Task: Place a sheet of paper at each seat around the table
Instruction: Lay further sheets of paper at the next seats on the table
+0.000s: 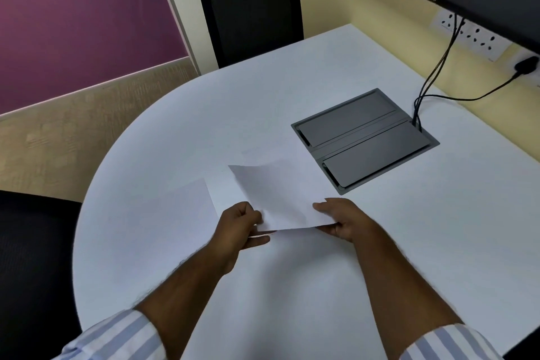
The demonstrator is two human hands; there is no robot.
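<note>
Both hands hold paper above the near part of the table. The left hand pinches the near left edge; the right hand grips the near right corner of the raised sheet. Another sheet lies flat toward the table's left edge, by the left chair. I judge one sheet is being peeled off: slide the thumbs apart so only one comes free, then lay it square before the far chair.

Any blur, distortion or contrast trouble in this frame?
Head view: wide-angle bending curves the table edge and walls; sheet of paper nearly blends into the white top; left hand and right hand slightly soft; lighting even, shadows faint.
</note>
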